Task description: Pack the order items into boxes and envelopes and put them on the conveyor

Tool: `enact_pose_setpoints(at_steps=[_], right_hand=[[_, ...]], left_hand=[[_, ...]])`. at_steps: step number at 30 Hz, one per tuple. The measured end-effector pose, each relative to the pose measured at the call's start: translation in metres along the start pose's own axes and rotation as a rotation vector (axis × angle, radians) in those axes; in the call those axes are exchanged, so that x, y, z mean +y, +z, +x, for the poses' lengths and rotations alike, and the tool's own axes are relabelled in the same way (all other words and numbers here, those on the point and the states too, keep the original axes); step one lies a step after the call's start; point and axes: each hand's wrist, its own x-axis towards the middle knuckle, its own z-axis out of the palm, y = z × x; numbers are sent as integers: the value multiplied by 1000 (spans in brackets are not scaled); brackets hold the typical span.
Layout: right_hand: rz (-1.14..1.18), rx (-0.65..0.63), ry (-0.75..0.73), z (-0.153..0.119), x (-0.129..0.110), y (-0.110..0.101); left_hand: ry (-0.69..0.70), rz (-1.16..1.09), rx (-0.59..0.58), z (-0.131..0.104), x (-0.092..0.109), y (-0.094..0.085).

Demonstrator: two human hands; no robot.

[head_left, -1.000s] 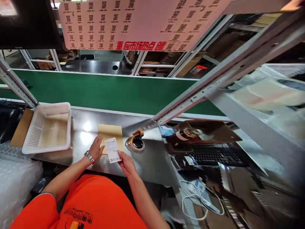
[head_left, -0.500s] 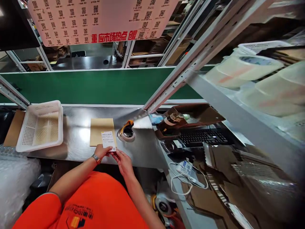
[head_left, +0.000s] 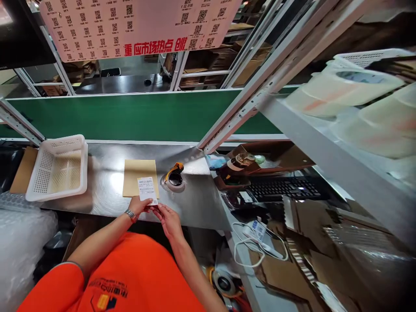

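Observation:
A white printed label point(head_left: 147, 190) is pinched along its lower edge by my left hand point(head_left: 140, 206), thumb on top. My right hand point(head_left: 168, 220) has its fingers closed at the label's lower right corner. Beneath and beyond the label, a tan padded envelope point(head_left: 134, 175) lies flat on the metal table point(head_left: 105, 182). Right of the envelope stands a tape dispenser point(head_left: 175, 177) with an orange part and a clear roll.
A white perforated basket point(head_left: 82, 173) stands on the left, above bubble wrap point(head_left: 24, 242). To the right are a keyboard point(head_left: 287, 188), a white cable point(head_left: 238, 255) and flattened cardboard point(head_left: 286, 277). Tape rolls point(head_left: 338, 93) sit on a shelf; a green belt point(head_left: 130, 117) runs behind.
The view has shifted slightly. Both hands keep the label in nearly the same place over the envelope's lower edge.

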Motion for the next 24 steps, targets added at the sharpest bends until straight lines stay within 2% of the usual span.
enact_pose_setpoints(at_steps=[5,13,17,19,22,24], right_hand=[[16,-10,-3,1,2,2],[11,-11,-4,1,5,-1],[-29,32,-13,2,8,-2],[-44,66,-28,3,10,-2],[-71,136,-52,6,14,-3],[-96,152,-68,7,15,-3]], left_hand=[[-23,-15,37,-2,2,-1],[-30,8,8,-1,2,-1],[-8,130,-47,4,-2,-3],[75,279,-15,5,-4,-4],[375,515,124,3,-8,-8],[543,611,84,0,-9,-11]])
